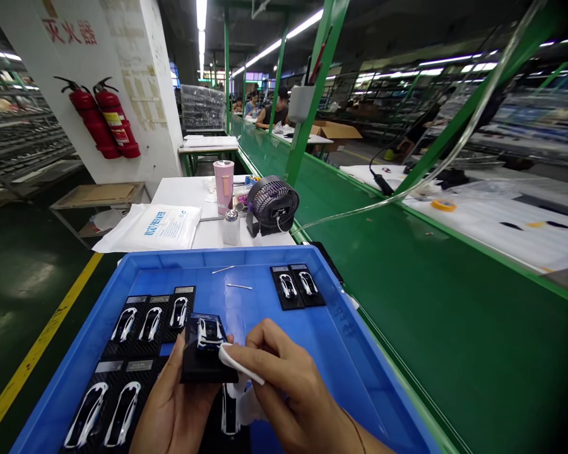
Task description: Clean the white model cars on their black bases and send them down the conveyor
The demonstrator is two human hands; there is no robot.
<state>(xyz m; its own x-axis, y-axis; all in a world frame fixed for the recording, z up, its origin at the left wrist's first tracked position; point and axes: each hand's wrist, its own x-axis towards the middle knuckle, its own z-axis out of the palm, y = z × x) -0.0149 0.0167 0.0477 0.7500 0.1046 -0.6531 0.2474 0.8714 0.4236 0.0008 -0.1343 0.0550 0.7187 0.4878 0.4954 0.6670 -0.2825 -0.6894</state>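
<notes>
My left hand (175, 403) grips a black base with a small dark-and-white model car (207, 343) on it, held above the blue tray (341, 353). Fingers of my right hand (288, 391) pinch a white cloth (239, 369) that touches the car's right side. Several more model cars on black bases (137, 340) lie in rows at the tray's left. Two others (297, 285) sit at its far right. A further car (228, 410) lies partly hidden under my hands.
Two thin white swabs (239, 286) lie on the tray floor. Behind the tray stand a small black fan (271, 205), a pink tumbler (224, 184), a small dispenser bottle (230, 227) and a packet of wipes (154, 228). A green conveyor belt (430, 328) runs along the right. People sit far back.
</notes>
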